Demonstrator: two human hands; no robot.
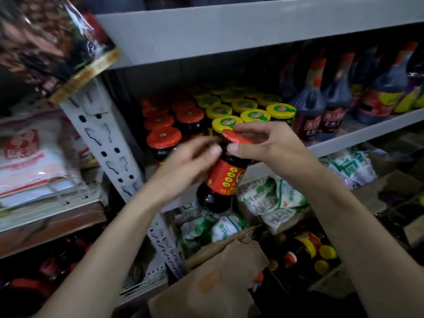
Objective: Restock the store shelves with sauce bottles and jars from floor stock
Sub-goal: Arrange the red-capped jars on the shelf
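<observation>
The sauce jar (226, 177) was held tilted in mid-air before the shelf (344, 143), red lid uppermost. The right hand (273, 145), extended from the right, had its fingers (250, 127) and thumb curled round the lid. The left hand (183, 166), blurred, cupped the jar body, thumb at the neck. Behind the fingers stood red-lidded jars (164, 137) and yellow-lidded jars (241, 106); below them lay a cardboard box (218, 283).

The red label on the held jar (223, 177) reads 风味豆豉 in yellow dots, red labels on two sauce bottles (310, 115) on the shelf (367, 135) begin 海天, other print is blurred.
</observation>
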